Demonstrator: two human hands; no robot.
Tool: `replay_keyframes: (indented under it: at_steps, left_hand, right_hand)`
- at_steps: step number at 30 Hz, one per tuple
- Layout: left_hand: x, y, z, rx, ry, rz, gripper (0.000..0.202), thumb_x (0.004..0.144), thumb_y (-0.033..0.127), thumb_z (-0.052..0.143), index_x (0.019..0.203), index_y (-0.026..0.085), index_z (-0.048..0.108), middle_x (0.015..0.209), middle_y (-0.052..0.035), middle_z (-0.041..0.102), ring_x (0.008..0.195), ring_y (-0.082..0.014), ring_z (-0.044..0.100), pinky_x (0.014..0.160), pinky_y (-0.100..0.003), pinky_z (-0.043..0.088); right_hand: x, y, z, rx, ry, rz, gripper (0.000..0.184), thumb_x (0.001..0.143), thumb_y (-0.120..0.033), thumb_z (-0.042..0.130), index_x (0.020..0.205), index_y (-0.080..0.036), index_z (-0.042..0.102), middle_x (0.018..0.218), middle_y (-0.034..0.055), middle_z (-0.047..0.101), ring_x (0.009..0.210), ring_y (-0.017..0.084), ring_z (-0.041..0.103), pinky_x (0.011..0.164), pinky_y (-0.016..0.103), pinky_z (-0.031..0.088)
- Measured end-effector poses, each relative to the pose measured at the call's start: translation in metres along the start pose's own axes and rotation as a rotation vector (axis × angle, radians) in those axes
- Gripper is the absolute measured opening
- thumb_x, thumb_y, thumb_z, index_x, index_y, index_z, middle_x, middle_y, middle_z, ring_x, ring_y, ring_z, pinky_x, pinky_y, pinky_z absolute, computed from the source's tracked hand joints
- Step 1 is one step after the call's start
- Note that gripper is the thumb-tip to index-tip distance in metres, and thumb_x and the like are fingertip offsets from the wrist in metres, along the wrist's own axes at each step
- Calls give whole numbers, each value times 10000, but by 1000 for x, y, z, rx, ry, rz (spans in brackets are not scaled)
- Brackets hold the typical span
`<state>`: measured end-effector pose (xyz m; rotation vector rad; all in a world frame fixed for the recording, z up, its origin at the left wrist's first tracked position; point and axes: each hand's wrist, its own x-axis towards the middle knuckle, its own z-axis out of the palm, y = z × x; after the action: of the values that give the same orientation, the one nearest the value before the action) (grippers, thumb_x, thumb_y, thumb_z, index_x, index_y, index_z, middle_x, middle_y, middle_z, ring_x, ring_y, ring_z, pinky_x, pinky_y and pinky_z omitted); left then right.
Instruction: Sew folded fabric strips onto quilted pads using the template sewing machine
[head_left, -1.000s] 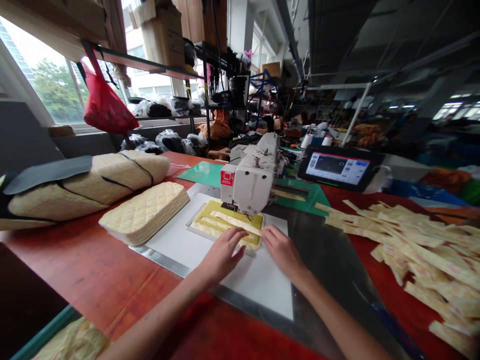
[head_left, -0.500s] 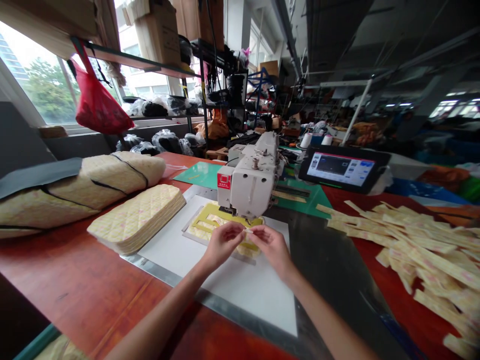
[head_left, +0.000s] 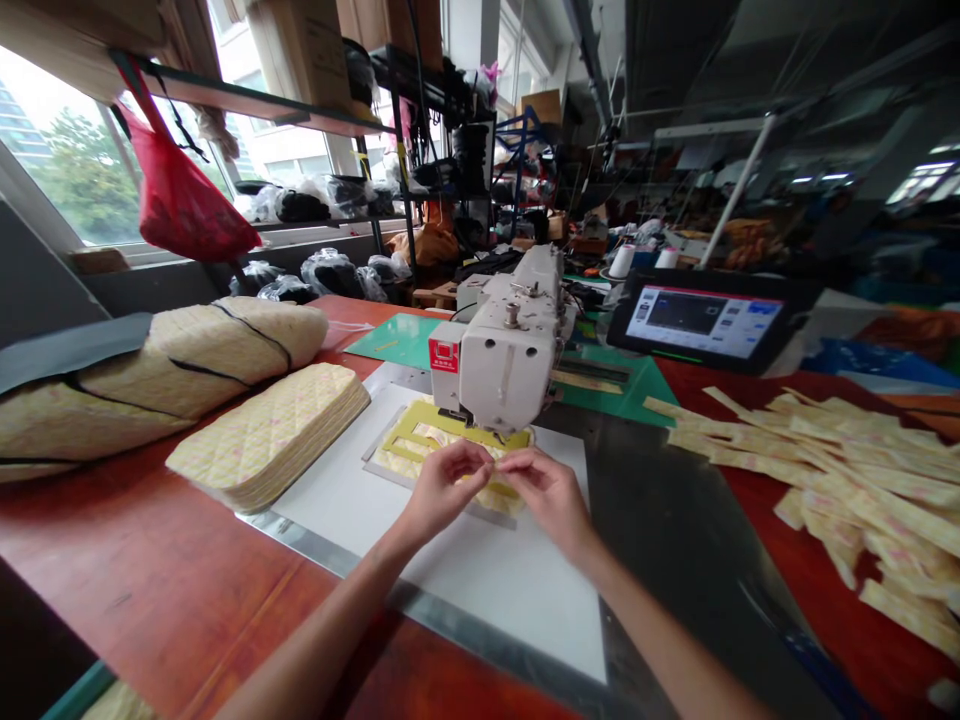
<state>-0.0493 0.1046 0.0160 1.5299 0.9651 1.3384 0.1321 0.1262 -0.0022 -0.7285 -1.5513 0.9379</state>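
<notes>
"What are those hands doing?"

"Both are drawn in narrow. The left hand (head_left: 446, 490) and the right hand (head_left: 551, 497) meet in a tight pinch at the fingertips (head_left: 484, 458). I can't tell from here whether anything's between them."

"And right beneath them?"

"A quilted cream fabric piece (head_left: 397, 464) sits inside a yellow template (head_left: 420, 421) on a white board (head_left: 480, 590), with the far end of the template just under the sewing machine (head_left: 502, 365)."

"What's around that?"

"To the left, on the red tabletop (head_left: 150, 510), there's a stack of quilted pads (head_left: 266, 435), and beyond it a fat quilted bundle (head_left: 180, 375) tied with black cord. To the right lies a loose heap of quilted strips (head_left: 847, 480). Farther off stand a green mat (head_left: 397, 338) and a touchscreen (head_left: 705, 315)."
</notes>
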Motion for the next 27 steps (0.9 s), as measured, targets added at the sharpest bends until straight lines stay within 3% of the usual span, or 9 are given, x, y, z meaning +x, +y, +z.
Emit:
replay_keyframes:
  at_steps: [6,10,19,21,24,27]
  left_hand:
    - [-5,1,5,93,39,102,214,888,367,752,911,165,686,910,-78,728,842,-184,698,832,-309,585]
    - [-6,4,7,117,49,114,177,889,334,746,927,167,699,919,-76,742,851,-187,707,843,-314,588]
    - [1,-4,-2,20,-10,-149,367,822,482,817,887,129,742,855,-77,756,772,-178,699,736,-272,553]
    - [1,-5,-2,35,-10,-150,355,841,474,801,879,125,747,849,-72,753,759,-170,689,716,-262,535]
    - [-1,-8,3,152,-5,4,277,888,406,765,848,133,733,866,-74,751,802,-178,688,753,-276,534]
    - [-1,-15,11,393,-72,301,142,946,270,698,867,154,719,926,-77,747,877,-186,686,817,-302,538]
  right_hand:
    - [0,-6,-12,-24,-108,135,238,907,-417,722,1045,-224,740,1008,59,775,939,213,737,862,327,596]
    - [0,-2,-15,-175,-139,125,235,899,-438,733,982,-220,768,942,54,787,847,214,734,805,327,581]
    - [-4,8,-11,-151,-58,120,229,880,-438,740,917,-213,759,881,54,781,814,213,737,779,316,580]
    - [-4,9,-11,-136,-56,119,250,868,-449,748,902,-202,750,870,57,778,809,211,736,777,314,584]
    - [0,7,-22,-124,-164,137,238,853,-426,750,897,-192,747,874,56,781,817,208,737,787,312,589]
    - [9,4,-46,-187,-306,133,152,862,-321,688,905,-195,760,923,57,790,868,207,744,837,323,591]
